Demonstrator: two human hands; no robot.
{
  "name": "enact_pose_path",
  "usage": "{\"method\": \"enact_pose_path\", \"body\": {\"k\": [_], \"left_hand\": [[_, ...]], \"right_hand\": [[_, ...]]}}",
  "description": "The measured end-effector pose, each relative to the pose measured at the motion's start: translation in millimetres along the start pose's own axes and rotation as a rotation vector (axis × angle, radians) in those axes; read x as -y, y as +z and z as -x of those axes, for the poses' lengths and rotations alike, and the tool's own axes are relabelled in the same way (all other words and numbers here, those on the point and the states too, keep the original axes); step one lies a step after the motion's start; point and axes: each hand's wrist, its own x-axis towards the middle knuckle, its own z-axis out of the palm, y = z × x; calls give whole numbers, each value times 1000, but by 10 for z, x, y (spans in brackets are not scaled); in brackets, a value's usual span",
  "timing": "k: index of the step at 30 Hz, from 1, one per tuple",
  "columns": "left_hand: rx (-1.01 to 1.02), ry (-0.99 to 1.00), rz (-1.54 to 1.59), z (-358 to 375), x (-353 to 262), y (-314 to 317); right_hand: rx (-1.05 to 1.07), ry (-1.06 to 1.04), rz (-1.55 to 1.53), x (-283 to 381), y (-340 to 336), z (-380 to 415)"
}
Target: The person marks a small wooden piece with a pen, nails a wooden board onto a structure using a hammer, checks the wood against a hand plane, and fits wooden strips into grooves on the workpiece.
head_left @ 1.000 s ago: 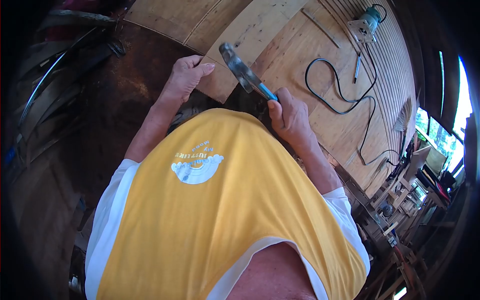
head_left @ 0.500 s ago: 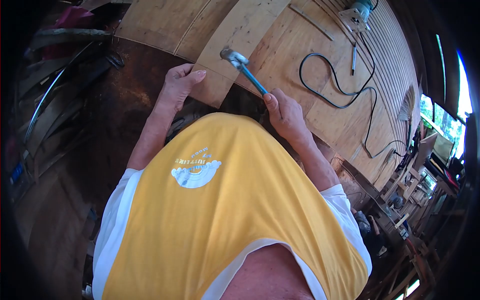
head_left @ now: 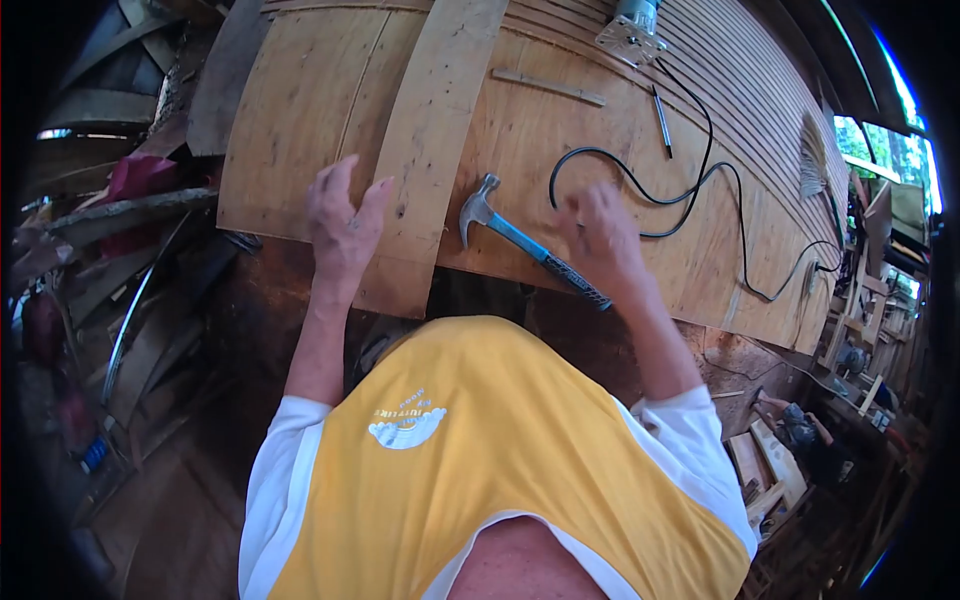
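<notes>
A claw hammer (head_left: pixel 517 240) with a blue and black handle lies on the plywood sheet (head_left: pixel 540 125), its head toward the upper left. My right hand (head_left: pixel 603 235) is just above and right of the handle, apart from it; its fingers are bent, spread and somewhat blurred, with nothing seen in them. Over the left part of the wood is my left hand (head_left: pixel 346 220), thumb and fingers apart, holding nothing. Beside it runs a long flat board (head_left: pixel 425 140), laid across the plywood and jutting past its near edge.
A power tool (head_left: pixel 632 35) with a square base stands at the back, its black cord (head_left: pixel 735 185) looping over the plywood. Nearby are a pen-like rod (head_left: pixel 662 122) and a thin wood strip (head_left: pixel 548 86). Stacked scrap lies left; a person (head_left: pixel 797 425) is at lower right.
The hammer has left my right hand and now lies on the plywood. My left hand has let go of the board's near end and moved farther in. The view has shifted.
</notes>
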Motion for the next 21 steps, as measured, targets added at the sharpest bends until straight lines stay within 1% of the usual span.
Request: {"method": "enact_pose_path", "body": {"k": [2, 4, 7, 9, 10, 13, 16, 19, 21], "left_hand": [[22, 60, 10, -254, -75, 186], [46, 97, 22, -484, -133, 364], [57, 201, 11, -758, -189, 606], [82, 252, -20, -919, -240, 734], [93, 272, -36, -979, -253, 778], [125, 305, -130, -1098, -284, 913], [20, 408, -269, -1153, -385, 973], [100, 478, -401, -1180, -580, 1045], [137, 502, -395, -1209, -648, 1136]], "right_hand": [[-183, -141, 130, -384, 29, -471], [-275, -173, 74, -882, 182, -923], [-307, -133, 229, -1261, 321, -1345], [-250, -90, 233, -1411, 338, -1475], [-218, -73, 234, -1436, 352, -1533], [-240, -86, 201, -1460, 413, -1648], [-224, -94, 229, -1437, 421, -1742], [-279, -171, 317, -1408, 418, -1810], [-314, -232, 285, -1447, 442, -1838]]}}
